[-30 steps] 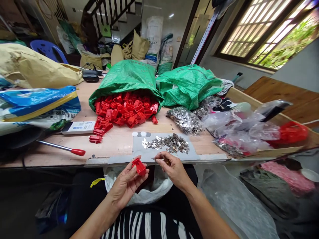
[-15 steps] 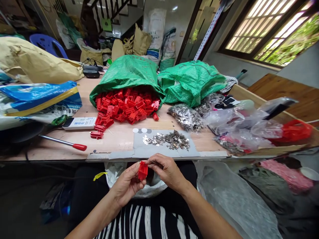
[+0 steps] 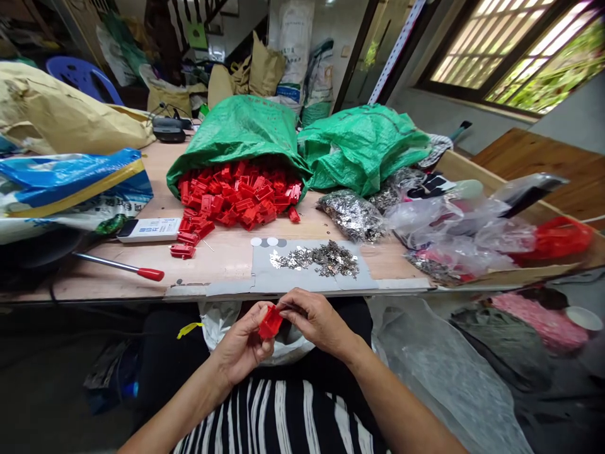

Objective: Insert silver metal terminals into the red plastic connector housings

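Observation:
Between thumb and fingers, my left hand (image 3: 242,343) grips a small red plastic housing (image 3: 270,323), tilted with its open side showing. My right hand (image 3: 317,323) is closed in a pinch at the housing's upper right edge; whatever its fingertips hold is too small to make out. Both hands are over my lap, just in front of the table edge. A pile of small flat metal pieces (image 3: 331,260) lies beyond them on a grey mat (image 3: 265,277). More red housings (image 3: 241,195) spill from a green woven sack (image 3: 241,129).
A white plastic bag (image 3: 288,354) sits open below my hands. Left on the table are a red-tipped metal lever (image 3: 127,267) and a white box (image 3: 150,229). To the right stand a bag of metal pieces (image 3: 352,215), a second green sack (image 3: 363,145) and a wooden tray (image 3: 534,271) of plastic bags.
The red housing has turned in my left hand and now leans to the right. My right hand stays pinched at its edge. The view has shifted slightly.

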Motion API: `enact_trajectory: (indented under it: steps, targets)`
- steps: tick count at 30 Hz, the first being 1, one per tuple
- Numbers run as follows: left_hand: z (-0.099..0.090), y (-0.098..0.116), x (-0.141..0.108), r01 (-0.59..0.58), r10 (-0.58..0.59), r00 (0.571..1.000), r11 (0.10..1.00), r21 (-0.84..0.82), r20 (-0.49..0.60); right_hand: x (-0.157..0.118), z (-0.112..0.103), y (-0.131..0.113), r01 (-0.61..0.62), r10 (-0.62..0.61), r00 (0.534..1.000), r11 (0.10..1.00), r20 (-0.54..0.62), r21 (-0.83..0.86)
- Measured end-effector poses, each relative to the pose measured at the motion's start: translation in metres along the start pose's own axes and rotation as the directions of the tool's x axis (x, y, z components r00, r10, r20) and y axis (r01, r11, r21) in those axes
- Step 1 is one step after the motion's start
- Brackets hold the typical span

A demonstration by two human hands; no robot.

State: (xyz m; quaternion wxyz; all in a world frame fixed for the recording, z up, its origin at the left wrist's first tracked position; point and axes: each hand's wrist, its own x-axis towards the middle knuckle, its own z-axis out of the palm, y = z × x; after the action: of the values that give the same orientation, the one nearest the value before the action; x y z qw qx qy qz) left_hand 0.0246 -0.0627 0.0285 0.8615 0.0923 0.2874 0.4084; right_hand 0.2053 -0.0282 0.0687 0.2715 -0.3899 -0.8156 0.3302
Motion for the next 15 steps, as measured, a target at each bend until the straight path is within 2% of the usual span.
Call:
enact_trajectory:
  steps: [5, 15]
  targets:
    - [0.000, -0.001, 0.001, 0.008, -0.008, 1.000, 1.000, 0.005, 0.000, 0.001, -0.005, -0.001, 0.011, -0.010, 0.998, 1.000, 0.064, -0.010]
    - [0.000, -0.002, 0.000, 0.028, -0.027, 1.000, 0.998, 0.052, -0.008, 0.006, -0.018, -0.008, -0.049, 0.061, 0.973, 0.997, 0.222, -0.058]
